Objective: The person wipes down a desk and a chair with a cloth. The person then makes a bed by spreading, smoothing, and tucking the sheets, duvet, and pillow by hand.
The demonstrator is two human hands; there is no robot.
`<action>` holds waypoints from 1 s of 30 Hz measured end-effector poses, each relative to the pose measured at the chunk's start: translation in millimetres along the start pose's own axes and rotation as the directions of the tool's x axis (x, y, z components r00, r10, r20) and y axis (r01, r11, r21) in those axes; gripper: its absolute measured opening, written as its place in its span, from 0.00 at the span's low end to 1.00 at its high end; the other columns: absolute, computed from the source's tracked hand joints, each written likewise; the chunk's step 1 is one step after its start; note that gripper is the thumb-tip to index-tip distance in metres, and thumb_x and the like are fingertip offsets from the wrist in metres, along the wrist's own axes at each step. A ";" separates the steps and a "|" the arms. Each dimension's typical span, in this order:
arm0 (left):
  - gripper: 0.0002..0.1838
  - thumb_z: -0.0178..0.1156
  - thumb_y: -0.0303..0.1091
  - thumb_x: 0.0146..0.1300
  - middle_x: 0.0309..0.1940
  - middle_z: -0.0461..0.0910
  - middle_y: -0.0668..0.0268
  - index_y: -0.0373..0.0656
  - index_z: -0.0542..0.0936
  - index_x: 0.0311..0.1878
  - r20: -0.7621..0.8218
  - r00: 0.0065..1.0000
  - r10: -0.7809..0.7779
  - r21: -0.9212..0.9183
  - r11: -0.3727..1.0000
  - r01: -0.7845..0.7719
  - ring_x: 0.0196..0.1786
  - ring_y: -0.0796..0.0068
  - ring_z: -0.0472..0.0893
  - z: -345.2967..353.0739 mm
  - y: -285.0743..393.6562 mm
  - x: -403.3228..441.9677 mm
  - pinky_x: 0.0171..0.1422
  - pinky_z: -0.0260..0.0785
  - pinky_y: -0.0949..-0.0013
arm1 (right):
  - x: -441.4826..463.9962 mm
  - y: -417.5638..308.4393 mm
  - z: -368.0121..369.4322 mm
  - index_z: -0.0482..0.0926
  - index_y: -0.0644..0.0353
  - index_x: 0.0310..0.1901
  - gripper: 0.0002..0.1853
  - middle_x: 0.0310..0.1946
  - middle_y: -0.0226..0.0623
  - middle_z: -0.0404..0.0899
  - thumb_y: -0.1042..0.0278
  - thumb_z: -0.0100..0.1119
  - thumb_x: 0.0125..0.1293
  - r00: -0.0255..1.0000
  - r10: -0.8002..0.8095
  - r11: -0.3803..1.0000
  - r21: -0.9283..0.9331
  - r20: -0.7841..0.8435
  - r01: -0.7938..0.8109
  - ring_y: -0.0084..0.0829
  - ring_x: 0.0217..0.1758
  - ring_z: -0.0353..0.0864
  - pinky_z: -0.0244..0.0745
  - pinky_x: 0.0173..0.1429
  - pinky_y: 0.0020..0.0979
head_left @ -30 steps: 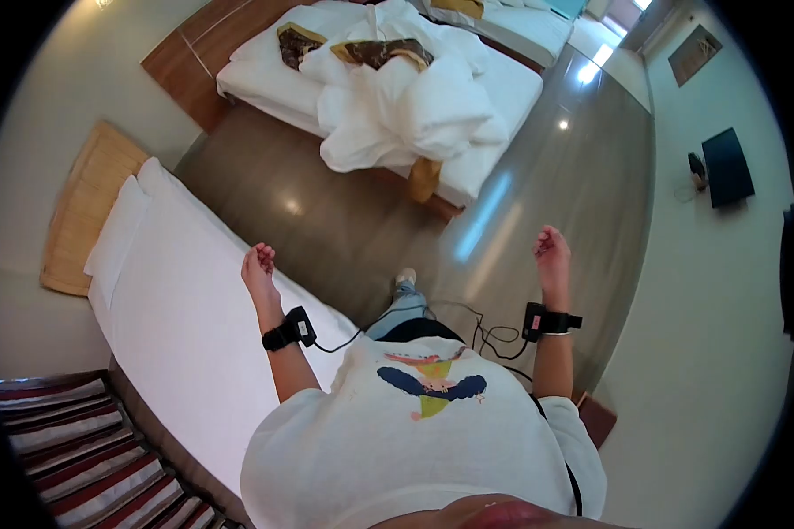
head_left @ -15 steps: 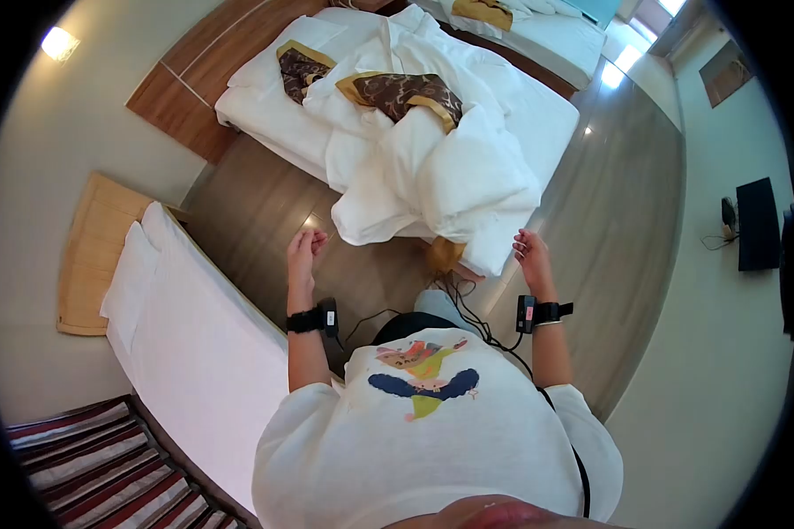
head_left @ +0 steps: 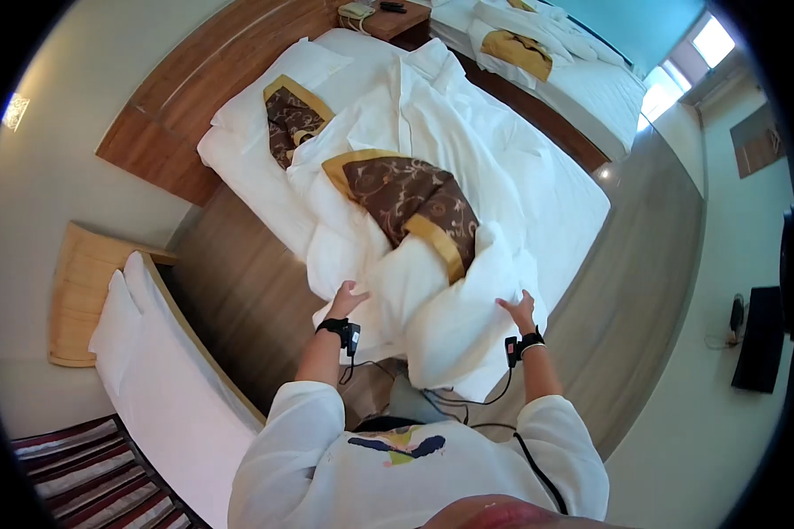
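Note:
A rumpled white duvet [head_left: 432,300] lies heaped over the near part of the bed, its front folds hanging low. My left hand [head_left: 348,301] reaches to the left side of this heap, fingers apart and nothing held. On the opposite side, my right hand [head_left: 518,310] is against or just above the white folds, thumb and fingers spread; whether it touches the cloth I cannot tell. Across the duvet lies a brown patterned bed runner [head_left: 406,198] with gold edging, and another bunched brown-and-gold piece [head_left: 293,115] rests nearer the pillow [head_left: 304,66].
A second bed with a white sheet [head_left: 176,388] stands at the left, and a third bed [head_left: 591,88] at the far right. A nightstand [head_left: 388,22] holds a telephone. Wood floor [head_left: 631,291] runs along the right. Cables [head_left: 450,401] hang near my legs.
I have come closer to the bed and the view has shifted. Both hands have moved forward to the sides of the duvet heap, and their fingers have spread.

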State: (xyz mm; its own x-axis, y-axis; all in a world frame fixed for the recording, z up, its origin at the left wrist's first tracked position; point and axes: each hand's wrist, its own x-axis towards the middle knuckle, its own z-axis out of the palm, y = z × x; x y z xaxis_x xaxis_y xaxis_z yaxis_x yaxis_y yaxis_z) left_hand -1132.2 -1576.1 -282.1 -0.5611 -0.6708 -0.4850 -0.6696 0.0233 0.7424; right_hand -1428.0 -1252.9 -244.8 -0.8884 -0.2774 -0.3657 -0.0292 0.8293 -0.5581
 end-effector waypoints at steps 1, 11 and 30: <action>0.41 0.66 0.48 0.34 0.48 0.65 0.50 0.33 0.61 0.50 0.014 0.999 -0.039 0.053 0.998 0.038 0.53 0.61 0.64 7.5 9.5 5.7 0.54 0.58 0.67 | 14.8 -3.7 2.2 0.52 0.75 0.53 0.52 0.49 0.54 0.60 0.49 0.69 0.30 1.000 -0.014 0.994 -0.112 -0.007 0.013 0.44 0.53 0.60 0.56 0.56 0.35; 0.33 0.64 0.45 0.37 0.41 0.73 0.54 0.36 0.68 0.46 0.150 0.985 -0.081 -0.232 0.966 0.115 0.44 0.63 0.72 73.8 25.8 26.4 0.48 0.63 0.69 | 74.1 -35.0 32.0 0.53 0.70 0.52 0.45 0.49 0.48 0.62 0.59 0.69 0.34 0.893 -0.071 0.980 0.196 0.445 -0.020 0.38 0.50 0.64 0.63 0.51 0.31; 0.22 0.61 0.33 0.37 0.38 0.74 0.57 0.37 0.72 0.40 0.309 0.951 0.023 -0.332 0.940 0.085 0.41 0.67 0.73 38.8 35.6 -208.1 0.47 0.62 0.69 | 12.7 -169.5 119.6 0.74 0.59 0.25 0.08 0.27 0.41 0.75 0.64 0.52 0.47 0.647 -0.450 0.557 -0.373 0.615 0.742 0.43 0.29 0.74 0.67 0.38 0.42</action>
State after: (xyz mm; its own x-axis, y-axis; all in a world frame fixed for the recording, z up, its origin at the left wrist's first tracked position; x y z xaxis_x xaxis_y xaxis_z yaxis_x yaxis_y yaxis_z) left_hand -1058.2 -1406.9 -172.7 -0.6997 -0.4078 -0.5866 -0.5153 -0.2807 0.8097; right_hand -1379.5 -1455.1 -243.9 -0.2801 -0.8513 -0.4437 -0.8463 0.4371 -0.3045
